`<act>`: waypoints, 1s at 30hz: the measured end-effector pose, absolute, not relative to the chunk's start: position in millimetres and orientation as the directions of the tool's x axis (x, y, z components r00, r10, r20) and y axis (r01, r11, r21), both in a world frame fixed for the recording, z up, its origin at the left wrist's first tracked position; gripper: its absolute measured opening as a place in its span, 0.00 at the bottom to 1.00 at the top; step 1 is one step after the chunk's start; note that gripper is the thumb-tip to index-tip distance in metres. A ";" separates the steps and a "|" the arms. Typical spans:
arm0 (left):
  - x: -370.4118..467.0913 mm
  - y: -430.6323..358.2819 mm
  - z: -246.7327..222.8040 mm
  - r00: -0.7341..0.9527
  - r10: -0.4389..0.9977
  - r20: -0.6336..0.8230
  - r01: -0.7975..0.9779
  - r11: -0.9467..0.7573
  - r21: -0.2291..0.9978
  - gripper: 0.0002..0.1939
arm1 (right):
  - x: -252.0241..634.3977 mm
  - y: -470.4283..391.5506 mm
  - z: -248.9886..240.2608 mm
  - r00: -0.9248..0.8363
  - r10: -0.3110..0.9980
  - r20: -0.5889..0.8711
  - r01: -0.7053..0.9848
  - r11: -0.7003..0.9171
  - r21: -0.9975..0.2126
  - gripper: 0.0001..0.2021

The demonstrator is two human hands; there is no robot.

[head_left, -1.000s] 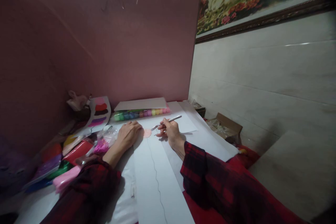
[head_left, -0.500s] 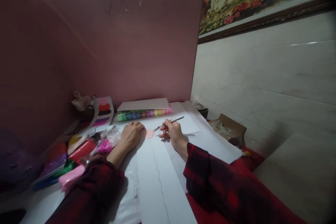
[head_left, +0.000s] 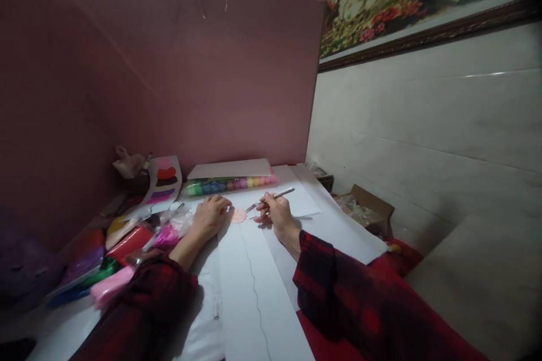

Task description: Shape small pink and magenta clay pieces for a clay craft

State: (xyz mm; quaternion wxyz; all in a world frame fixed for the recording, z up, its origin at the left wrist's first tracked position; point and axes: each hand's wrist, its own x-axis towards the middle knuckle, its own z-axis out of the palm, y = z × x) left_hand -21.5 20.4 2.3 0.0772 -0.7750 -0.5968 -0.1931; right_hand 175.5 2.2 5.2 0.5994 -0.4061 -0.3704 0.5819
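Observation:
A long white paper strip (head_left: 245, 293) lies lengthwise in front of me, with a wavy dark line drawn along it. At its far end is a flat, rounded peach-pink patch (head_left: 238, 215). My left hand (head_left: 212, 214) rests palm down on the paper just left of the patch, fingers stretched out and holding nothing. My right hand (head_left: 275, 213) grips a fork-like tool (head_left: 284, 193) with a silvery handle, its tines pointing left at the patch's right edge. A second thin stick (head_left: 308, 215) passes below the same hand.
Colourful wrapped packets (head_left: 131, 242) are heaped at the left. A bag of coloured balls (head_left: 231, 184) lies at the back under a white board (head_left: 231, 168). Beside it is a colour sample sheet (head_left: 165, 181). An open cardboard box (head_left: 370, 208) stands right, near the wall.
The whole view has shifted slightly. The fork-like tool stays in my right hand beside the patch, and my left hand keeps its place on the paper.

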 end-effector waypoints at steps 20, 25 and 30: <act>-22.9 19.8 0.3 -0.036 0.863 0.505 0.948 -0.129 0.290 0.05 | 175.5 3.1 6.0 0.050 0.998 -0.033 -0.416 -0.009 -0.909 0.09; -22.9 23.0 -0.5 -0.043 0.858 0.512 0.935 -0.146 0.323 0.07 | 175.8 3.4 6.8 0.055 0.998 -0.029 -0.427 -0.002 -0.904 0.09; -21.5 22.8 2.1 -0.041 0.855 0.516 0.936 -0.149 0.320 0.09 | 176.0 4.2 7.1 0.042 0.998 -0.042 -0.430 -0.020 -0.903 0.09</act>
